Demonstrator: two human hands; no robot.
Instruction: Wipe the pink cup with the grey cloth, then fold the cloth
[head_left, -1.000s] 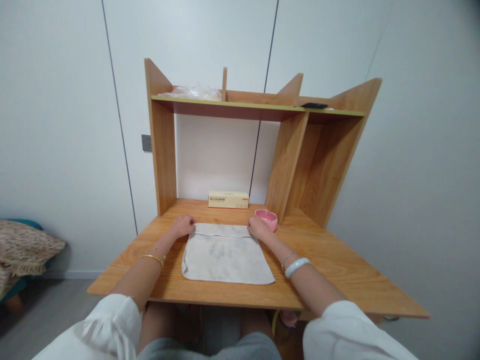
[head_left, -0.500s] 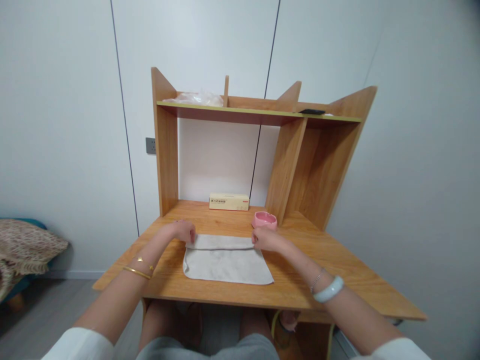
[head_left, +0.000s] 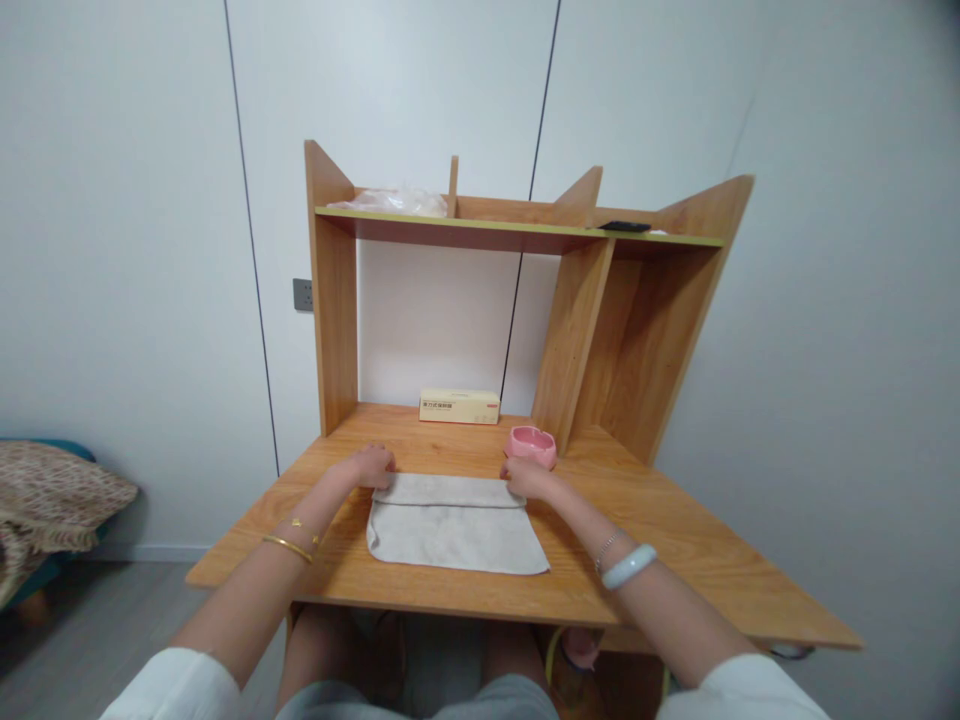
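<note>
A pale grey cloth (head_left: 457, 538) lies on the wooden desk, its far edge folded toward me into a narrow flat strip. At the strip's far left corner is my left hand (head_left: 375, 467), fingers bent down and closed on the cloth's edge. My right hand (head_left: 526, 478) is curled in the same way over the far right corner. The fingertips of both hands are partly hidden. Just behind my right hand stands a pink bowl (head_left: 531, 446) with a notched rim, partly covered by that hand.
A cream cardboard box (head_left: 459, 407) stands at the back of the desk (head_left: 660, 560). Above it runs a wooden shelf (head_left: 480, 230) with a clear plastic bag (head_left: 394, 201) and a flat black item (head_left: 626, 226). A woven throw (head_left: 60, 490) lies at far left.
Both hands have shifted slightly from the folded strip's near edge to its far corners. The strip now lies flatter, and the cloth stays in place.
</note>
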